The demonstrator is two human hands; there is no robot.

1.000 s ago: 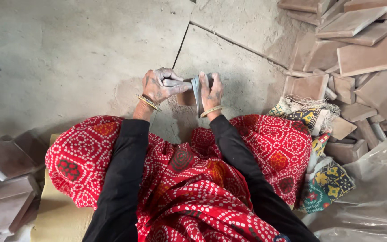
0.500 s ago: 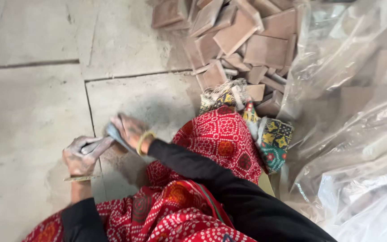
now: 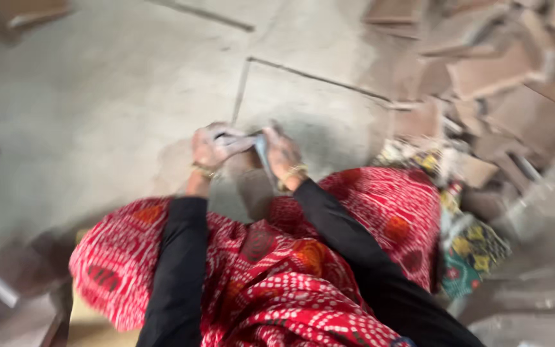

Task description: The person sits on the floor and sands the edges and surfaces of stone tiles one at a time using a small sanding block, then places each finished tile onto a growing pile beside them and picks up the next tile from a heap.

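Gripping a thin, flat grey piece (image 3: 261,151) between both hands above the concrete floor (image 3: 97,115), my left hand (image 3: 212,146) and right hand (image 3: 282,154) close their fingers on it; blur hides finer detail.

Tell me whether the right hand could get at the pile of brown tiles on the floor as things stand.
Probably not right away: the right hand and the left hand both grip a small grey piece. The pile of brown tiles lies off to that side, with only bare floor between.

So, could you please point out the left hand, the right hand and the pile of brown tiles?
left hand (image 3: 212,146), head view, back of the hand.
right hand (image 3: 282,154), head view, back of the hand.
pile of brown tiles (image 3: 483,71), head view, face of one tile.
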